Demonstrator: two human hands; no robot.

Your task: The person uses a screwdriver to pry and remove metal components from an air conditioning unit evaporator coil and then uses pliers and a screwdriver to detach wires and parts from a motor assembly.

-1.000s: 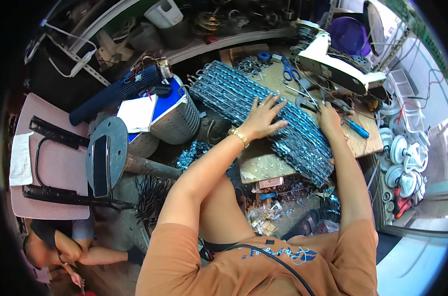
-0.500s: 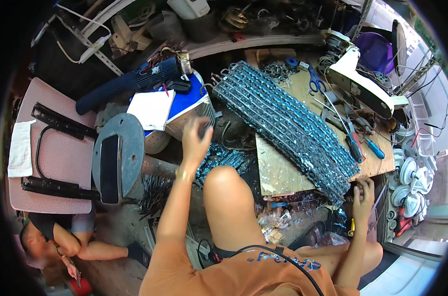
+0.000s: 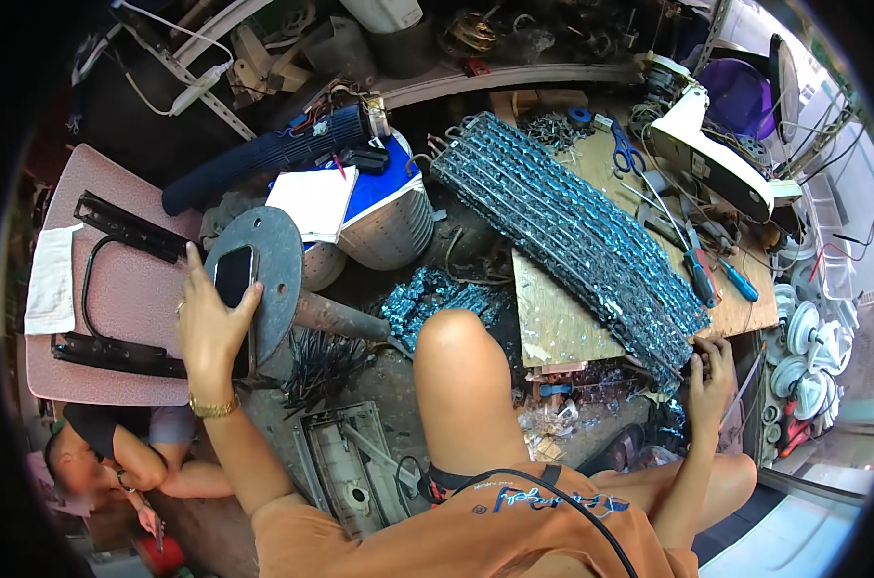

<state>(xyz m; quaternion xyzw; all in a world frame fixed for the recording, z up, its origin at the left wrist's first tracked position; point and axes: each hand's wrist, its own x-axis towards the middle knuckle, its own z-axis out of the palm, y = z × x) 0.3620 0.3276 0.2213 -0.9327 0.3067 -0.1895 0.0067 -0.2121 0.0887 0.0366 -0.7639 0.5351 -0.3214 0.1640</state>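
Cluttered workshop floor: our left hand (image 3: 208,323) fingers grip the phone (image 3: 233,275) at nine o'clock on the metal disc (image 3: 268,260); our right hand (image 3: 711,371) fingers curl on the blue mat's (image 3: 572,226) four-o'clock corner; lifting the phone likely follows.

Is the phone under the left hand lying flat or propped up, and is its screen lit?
Flat and dark. The phone lies on the round grey metal disc, its screen black, with the left hand gripping its lower end.

Phone (image 3: 233,276) on round plate (image 3: 275,252); chair (image 3: 119,289) left of plate; mesh panel (image 3: 576,236) on board (image 3: 562,318), right.
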